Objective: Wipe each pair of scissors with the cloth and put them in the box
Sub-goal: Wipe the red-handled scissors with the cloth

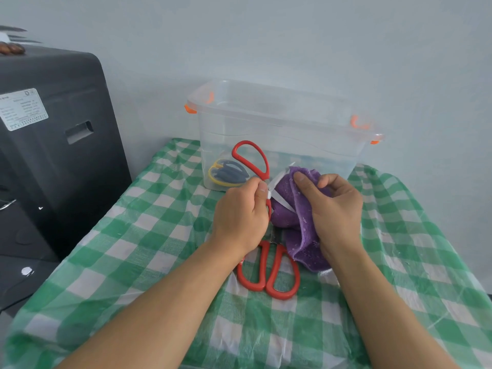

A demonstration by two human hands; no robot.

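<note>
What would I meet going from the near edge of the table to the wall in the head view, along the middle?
Red scissors on the tablecloth → purple cloth in the right hand → red scissors held up by the left hand → clear box.

Both forearms and hands (241, 214) look bare, apparently without sleeves, rings or watch.

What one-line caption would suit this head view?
Left hand holds red scissors, right hand wipes them with purple cloth before clear box.
</note>
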